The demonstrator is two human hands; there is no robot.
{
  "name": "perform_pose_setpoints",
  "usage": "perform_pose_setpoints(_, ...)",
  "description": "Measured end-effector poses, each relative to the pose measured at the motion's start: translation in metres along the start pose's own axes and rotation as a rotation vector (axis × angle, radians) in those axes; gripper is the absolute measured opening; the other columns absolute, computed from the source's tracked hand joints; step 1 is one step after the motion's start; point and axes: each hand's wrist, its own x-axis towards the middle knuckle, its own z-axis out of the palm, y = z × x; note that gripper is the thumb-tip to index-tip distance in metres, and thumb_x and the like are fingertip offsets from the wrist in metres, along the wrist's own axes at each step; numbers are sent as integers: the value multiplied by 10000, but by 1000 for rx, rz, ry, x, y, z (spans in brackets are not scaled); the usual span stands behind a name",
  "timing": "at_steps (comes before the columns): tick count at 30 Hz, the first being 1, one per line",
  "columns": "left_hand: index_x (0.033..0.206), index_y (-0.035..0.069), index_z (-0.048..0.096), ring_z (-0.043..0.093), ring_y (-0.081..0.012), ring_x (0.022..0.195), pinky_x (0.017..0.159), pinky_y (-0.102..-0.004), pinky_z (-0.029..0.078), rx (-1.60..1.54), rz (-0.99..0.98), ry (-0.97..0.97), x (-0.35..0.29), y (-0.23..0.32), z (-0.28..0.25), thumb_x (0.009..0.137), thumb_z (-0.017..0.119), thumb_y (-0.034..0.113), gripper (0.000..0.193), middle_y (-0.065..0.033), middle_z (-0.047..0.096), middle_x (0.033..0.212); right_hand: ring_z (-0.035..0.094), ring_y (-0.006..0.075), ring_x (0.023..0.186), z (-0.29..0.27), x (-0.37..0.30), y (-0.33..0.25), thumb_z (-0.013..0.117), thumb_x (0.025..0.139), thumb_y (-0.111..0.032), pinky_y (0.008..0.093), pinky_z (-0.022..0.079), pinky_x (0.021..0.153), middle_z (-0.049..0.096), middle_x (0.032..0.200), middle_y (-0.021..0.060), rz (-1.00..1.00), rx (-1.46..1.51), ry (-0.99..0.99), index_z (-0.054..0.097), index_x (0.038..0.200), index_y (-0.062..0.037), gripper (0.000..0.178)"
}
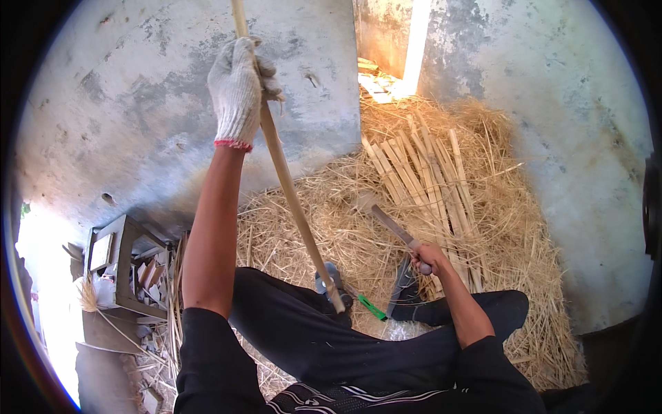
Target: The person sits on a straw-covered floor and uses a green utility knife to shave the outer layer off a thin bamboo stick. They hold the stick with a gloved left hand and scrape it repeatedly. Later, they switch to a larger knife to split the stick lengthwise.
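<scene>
My left hand (238, 90), in a white knit glove with a red cuff, is raised at the upper left and closed around a long bamboo pole (286, 176). The pole slants down to the right, and its lower end is by my foot and dark trouser leg. Bare and lower on the right, my right hand (429, 258) grips the handle of a long-bladed knife (393, 224). Its blade points up and left, apart from the pole. Beyond the knife lies a bundle of split bamboo strips (424, 172) on the straw-like shavings.
Bamboo shavings (303, 203) cover the floor around my legs. A green-handled object (372, 308) lies between my feet. At the left, a worn wooden stool frame (127, 276) stands on its side with scraps in it. Grey plaster walls (310, 62) rise behind, with a bright gap between them.
</scene>
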Motion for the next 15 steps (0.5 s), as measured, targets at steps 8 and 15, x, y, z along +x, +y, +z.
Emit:
perform_pose_setpoints(8, 1142, 1, 570, 660, -232, 551, 469, -326, 559, -258, -171, -169, 5, -16, 92, 1021, 500, 227, 265, -161, 661, 791, 525, 67, 452, 60, -159, -70, 762, 848, -134, 217, 430, 406, 717, 884, 122, -421, 440, -411, 503, 1202, -10, 455)
perform_pose_setpoints(15, 1322, -4, 524, 695, -320, 963, 827, -409, 593, 23, -209, -409, 25, -35, 101, 1012, 518, 399, 509, -237, 661, 1153, 513, 59, 438, 78, -171, -96, 785, 833, -135, 207, 419, 404, 701, 855, 110, -642, 246, -445, 484, 1204, -25, 491)
